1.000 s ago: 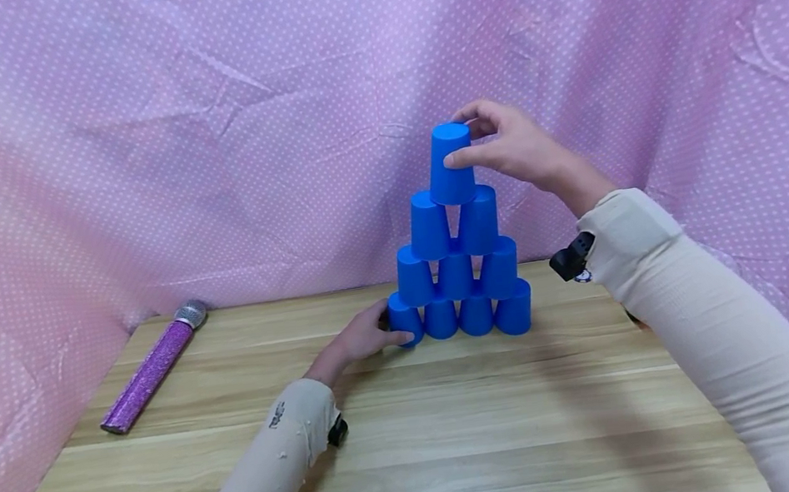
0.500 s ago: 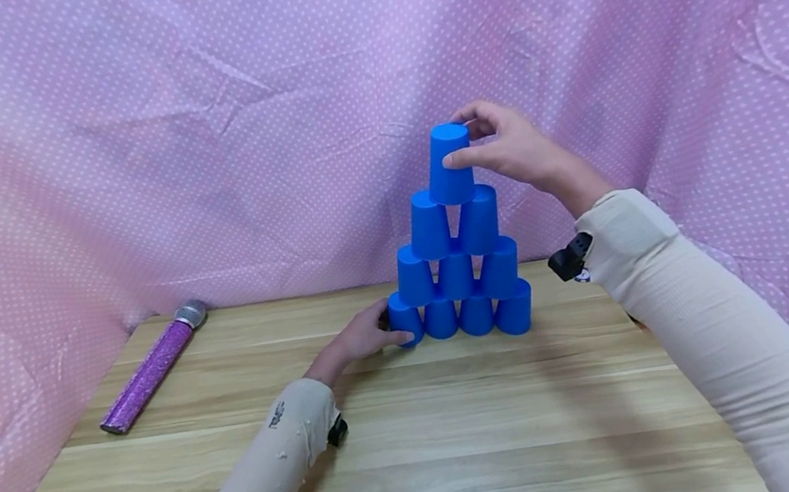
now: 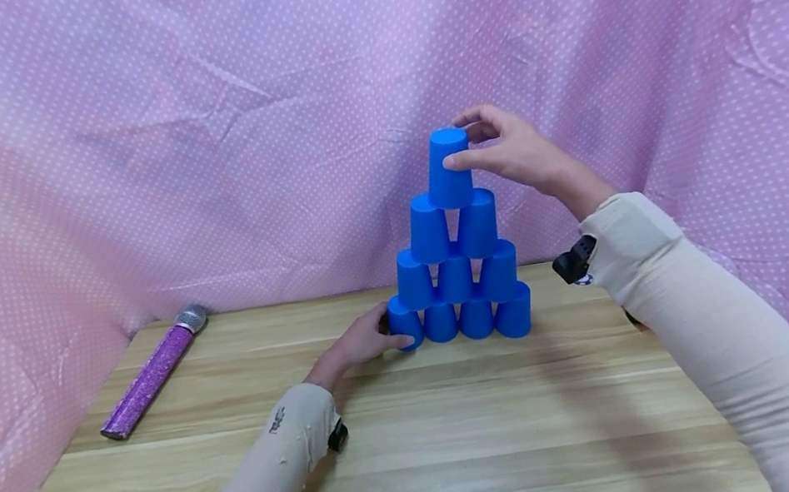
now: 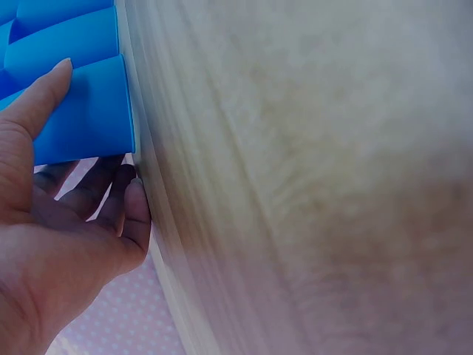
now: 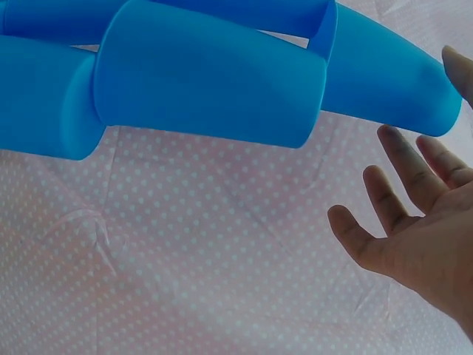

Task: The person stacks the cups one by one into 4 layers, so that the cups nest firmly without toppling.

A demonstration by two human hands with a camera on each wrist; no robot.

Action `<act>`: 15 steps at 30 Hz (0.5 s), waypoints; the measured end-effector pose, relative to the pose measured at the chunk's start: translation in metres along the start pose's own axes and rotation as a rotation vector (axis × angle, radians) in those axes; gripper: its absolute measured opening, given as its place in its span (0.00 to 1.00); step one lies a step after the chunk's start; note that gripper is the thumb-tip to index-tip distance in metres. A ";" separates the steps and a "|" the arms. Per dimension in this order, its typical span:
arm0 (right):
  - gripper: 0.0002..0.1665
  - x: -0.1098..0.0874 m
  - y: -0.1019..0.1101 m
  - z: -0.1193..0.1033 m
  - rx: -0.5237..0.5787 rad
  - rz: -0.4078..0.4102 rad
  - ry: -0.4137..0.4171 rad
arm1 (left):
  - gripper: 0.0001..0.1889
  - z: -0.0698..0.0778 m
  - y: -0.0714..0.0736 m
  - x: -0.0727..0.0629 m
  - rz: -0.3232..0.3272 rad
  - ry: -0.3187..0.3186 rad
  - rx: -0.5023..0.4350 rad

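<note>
Blue cups stand upside down in a four-tier pyramid on the wooden table [image 3: 425,460]. My right hand [image 3: 521,152] holds the single top cup [image 3: 450,183], thumb on its near side and fingers around the back. That cup rests across the two cups of the tier below. In the right wrist view, the outer fingers of my right hand [image 5: 429,222] spread apart from the cup. My left hand [image 3: 362,337] holds the bottom-left cup [image 3: 405,320]. The left wrist view has the left thumb on this cup's wall [image 4: 92,111], with the other fingers partly hidden behind it.
A purple glitter microphone [image 3: 151,377] with a silver head lies on the left of the table. Pink polka-dot cloth [image 3: 259,147] hangs behind and at both sides. Black wrist cameras [image 3: 575,261] sit at both cuffs.
Both hands keep their places on the top and bottom-left cups. The head view has shifted very slightly, and the pyramid stands as before.
</note>
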State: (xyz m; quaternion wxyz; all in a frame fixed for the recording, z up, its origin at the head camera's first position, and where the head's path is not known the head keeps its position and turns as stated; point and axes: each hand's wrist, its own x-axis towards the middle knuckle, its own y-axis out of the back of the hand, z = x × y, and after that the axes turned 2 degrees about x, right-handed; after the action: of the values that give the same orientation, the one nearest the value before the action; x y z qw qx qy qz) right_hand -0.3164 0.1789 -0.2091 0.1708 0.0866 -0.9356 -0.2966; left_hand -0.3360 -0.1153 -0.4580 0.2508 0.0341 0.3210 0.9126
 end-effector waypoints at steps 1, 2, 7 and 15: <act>0.46 -0.002 0.001 0.000 -0.005 0.005 -0.001 | 0.39 0.000 -0.001 0.000 0.001 0.001 -0.002; 0.46 -0.004 0.003 0.000 -0.011 0.011 -0.002 | 0.39 0.000 -0.001 0.001 0.003 0.000 -0.003; 0.47 -0.022 0.013 0.004 -0.060 0.072 -0.003 | 0.39 0.000 0.001 -0.001 0.028 -0.004 -0.039; 0.39 -0.078 0.030 0.031 -0.165 0.160 0.009 | 0.38 0.022 0.044 -0.029 0.122 -0.134 0.065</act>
State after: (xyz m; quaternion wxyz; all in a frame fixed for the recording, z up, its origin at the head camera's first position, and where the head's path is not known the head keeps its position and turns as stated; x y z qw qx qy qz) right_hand -0.2573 0.2400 -0.2364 0.2047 -0.0014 -0.9112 -0.3576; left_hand -0.3246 -0.1465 -0.4114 0.2146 0.1227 0.3301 0.9110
